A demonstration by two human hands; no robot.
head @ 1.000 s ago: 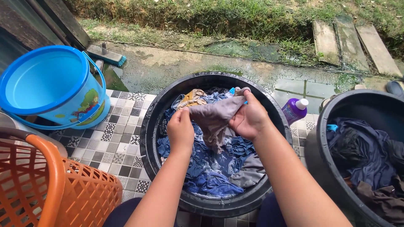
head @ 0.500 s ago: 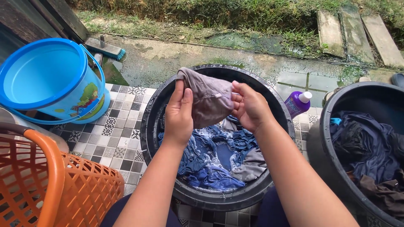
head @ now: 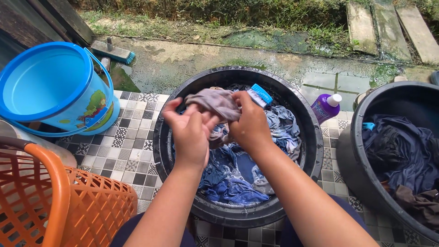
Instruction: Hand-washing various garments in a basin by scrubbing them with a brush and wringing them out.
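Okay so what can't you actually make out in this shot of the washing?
- Head view: the grey cloth is partly covered by the left hand and right hand.
- Whether the black tub holds water: wet clothes hide its bottom.
- The second black tub is cut off by the right edge.
- The orange basket runs off the lower left edge.
- The purple bottle sits partly behind the tub rim.

Orange plastic lattice basket cut off bottom-left | second black round tub cut off right | forearms hide the tub's front laundry.
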